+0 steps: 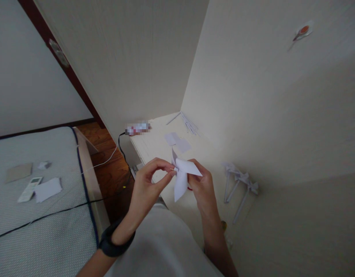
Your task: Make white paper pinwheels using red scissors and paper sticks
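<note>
Both my hands hold a folded white paper pinwheel shape (181,175) above a white table (154,144). My left hand (147,184), with a dark band on its wrist, pinches the paper's left edge between thumb and forefinger. My right hand (202,184) grips the paper from the right and behind. A small red thing peeks out under the paper by my right hand; I cannot tell what it is.
On the table lie white paper squares (177,141), a bundle of thin white sticks (189,123) at the back and finished paper pinwheels on sticks (240,182) by the wall. A bed (41,227) at left carries a remote (30,188), papers and a black cable.
</note>
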Action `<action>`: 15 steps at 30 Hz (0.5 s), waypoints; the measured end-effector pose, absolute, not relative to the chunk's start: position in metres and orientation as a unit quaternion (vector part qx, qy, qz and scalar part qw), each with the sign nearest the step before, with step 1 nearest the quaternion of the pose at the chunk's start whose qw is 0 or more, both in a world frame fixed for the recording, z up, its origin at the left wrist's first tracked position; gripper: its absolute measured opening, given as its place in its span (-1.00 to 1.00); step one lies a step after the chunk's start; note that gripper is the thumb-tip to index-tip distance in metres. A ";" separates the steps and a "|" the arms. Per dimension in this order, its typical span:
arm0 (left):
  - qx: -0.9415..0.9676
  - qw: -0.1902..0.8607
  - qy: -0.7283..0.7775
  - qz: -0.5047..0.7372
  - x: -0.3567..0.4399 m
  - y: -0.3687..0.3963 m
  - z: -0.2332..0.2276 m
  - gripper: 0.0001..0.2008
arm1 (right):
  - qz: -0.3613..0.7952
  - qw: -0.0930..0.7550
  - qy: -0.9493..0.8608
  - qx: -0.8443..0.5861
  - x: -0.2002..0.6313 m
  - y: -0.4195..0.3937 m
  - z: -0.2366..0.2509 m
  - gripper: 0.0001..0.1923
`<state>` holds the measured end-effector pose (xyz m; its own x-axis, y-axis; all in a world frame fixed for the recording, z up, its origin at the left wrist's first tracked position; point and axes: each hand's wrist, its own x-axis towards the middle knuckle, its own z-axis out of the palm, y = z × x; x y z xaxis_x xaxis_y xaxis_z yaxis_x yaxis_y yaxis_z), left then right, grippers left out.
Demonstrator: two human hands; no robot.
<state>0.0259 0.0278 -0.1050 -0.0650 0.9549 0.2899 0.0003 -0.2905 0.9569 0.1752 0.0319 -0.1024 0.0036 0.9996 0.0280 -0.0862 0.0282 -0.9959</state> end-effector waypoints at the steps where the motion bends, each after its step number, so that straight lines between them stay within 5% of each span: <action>1: 0.552 0.405 0.433 0.586 0.026 0.028 -0.105 -0.96 | 0.513 0.530 -0.483 -0.472 0.175 0.032 -0.102 -0.92; 15: 0.554 0.394 0.444 0.584 0.026 0.029 -0.104 -0.95 | 0.505 0.537 -0.497 -0.458 0.176 0.033 -0.101 -0.94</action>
<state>0.0257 0.0289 -0.1042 -0.0751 0.9521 0.2964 0.0315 -0.2948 0.9550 0.1761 0.0334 -0.1011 -0.0044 0.9976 0.0698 -0.0874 0.0691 -0.9938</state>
